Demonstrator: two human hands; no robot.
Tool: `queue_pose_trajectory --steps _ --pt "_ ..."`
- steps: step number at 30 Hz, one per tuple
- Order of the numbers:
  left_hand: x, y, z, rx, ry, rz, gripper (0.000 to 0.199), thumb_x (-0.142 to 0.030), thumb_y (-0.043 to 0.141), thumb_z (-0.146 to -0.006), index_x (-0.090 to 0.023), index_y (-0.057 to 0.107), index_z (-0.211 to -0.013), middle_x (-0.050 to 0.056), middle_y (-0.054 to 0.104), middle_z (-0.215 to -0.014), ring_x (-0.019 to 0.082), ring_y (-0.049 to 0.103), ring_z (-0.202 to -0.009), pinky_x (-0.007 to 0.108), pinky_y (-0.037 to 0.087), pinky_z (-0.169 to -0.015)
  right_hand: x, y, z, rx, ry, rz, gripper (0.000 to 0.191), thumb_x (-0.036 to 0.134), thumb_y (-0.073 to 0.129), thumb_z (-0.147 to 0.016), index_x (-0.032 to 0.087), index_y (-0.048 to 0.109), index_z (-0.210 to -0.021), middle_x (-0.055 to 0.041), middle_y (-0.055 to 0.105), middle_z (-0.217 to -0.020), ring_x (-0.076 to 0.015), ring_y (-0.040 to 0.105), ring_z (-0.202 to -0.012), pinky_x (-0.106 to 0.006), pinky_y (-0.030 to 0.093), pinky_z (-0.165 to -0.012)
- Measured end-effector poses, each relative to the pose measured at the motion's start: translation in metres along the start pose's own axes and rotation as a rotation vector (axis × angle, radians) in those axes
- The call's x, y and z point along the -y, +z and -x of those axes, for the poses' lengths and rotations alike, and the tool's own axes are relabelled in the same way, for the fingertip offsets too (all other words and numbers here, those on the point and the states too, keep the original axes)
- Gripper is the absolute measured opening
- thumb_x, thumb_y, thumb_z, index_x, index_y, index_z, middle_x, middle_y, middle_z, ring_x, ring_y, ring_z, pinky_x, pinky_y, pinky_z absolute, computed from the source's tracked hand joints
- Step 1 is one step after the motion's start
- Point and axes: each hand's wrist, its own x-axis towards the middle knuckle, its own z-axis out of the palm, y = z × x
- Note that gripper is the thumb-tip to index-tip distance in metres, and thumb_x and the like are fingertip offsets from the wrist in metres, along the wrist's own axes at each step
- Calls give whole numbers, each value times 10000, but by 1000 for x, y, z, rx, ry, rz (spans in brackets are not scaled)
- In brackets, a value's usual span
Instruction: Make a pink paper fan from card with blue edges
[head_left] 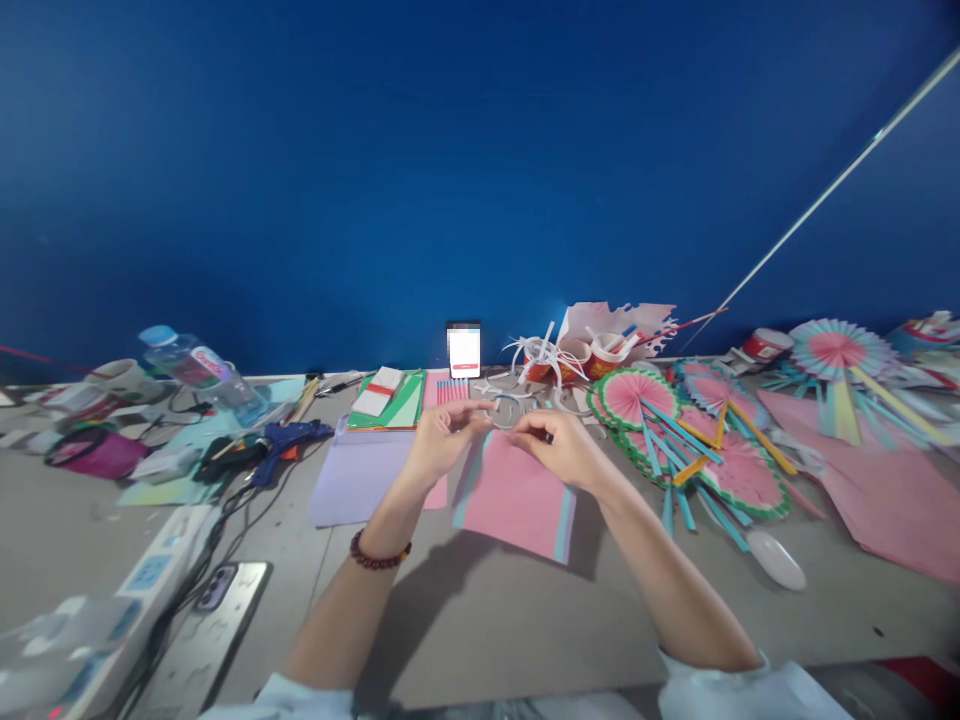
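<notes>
A pink sheet of paper (517, 490) with light blue and lilac strips along its sides hangs from my two hands, tilted over the grey table (465, 640). My left hand (450, 440) pinches its upper left edge between thumb and fingers, a beaded bracelet on that wrist. My right hand (559, 445) pinches the top edge further right, fingertips closed on the paper. Both hands are a short distance apart. The sheet's lower edge casts a shadow on the table.
Lilac paper (352, 480), green sheets (375, 415) and a blue glue gun (289, 440) lie left, near a bottle (202, 370), power strip (150, 590) and phone (217, 630). Right are watermelon fans (637, 400), cups (607, 355) and a white mouse (776, 560). A lit phone (464, 350) stands behind.
</notes>
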Motion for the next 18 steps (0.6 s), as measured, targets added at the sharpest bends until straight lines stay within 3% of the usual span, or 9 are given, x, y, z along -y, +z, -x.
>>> queue_pose_trajectory --steps 4,11,18 --pt "-3 -4 -1 43 -21 8 395 -452 672 -766 -148 696 -1016 66 731 -794 172 664 -745 252 505 -633 -2 1 -1 -9 12 -16 190 294 613 -819 168 674 -692 -6 660 -645 -117 538 -570 -224 398 -539" --pt "-12 -14 2 188 34 -83 297 -369 750 -706 -164 720 -919 87 728 -942 194 661 -881 283 525 -769 -3 -1 -1 8 6 -35 222 335 587 -839 165 691 -741 -18 676 -684 -129 563 -604 -231 413 -561" --pt "-12 -12 2 81 67 -139 214 -335 747 -703 -157 730 -821 76 737 -825 202 679 -803 301 547 -750 -2 3 0 9 -27 -56 184 324 594 -832 178 706 -834 -33 698 -770 -134 572 -638 -238 422 -559"
